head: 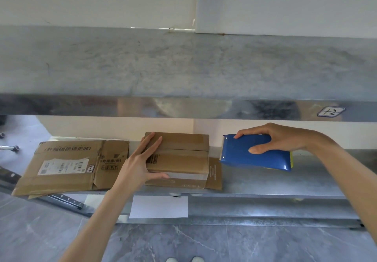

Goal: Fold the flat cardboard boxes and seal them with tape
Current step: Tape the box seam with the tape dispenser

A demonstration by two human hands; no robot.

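On the steel shelf [265, 184], a person's left grip [140, 163] presses flat-fingered on the folded box [183, 155]. Just right of it, the right grip [279, 137] clasps the blue tape dispenser [251, 155], its cutter facing the box's lengthwise seam.

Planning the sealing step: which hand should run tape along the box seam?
Right, likely. The right hand grips the dispenser beside the box, its front end toward it; the left hand lies on the box, steadying it.

metal shelf [285, 180] | white sheet [159, 206] at its front edge | label [331, 111] on upper shelf [183, 67] | grey floor [204, 243]
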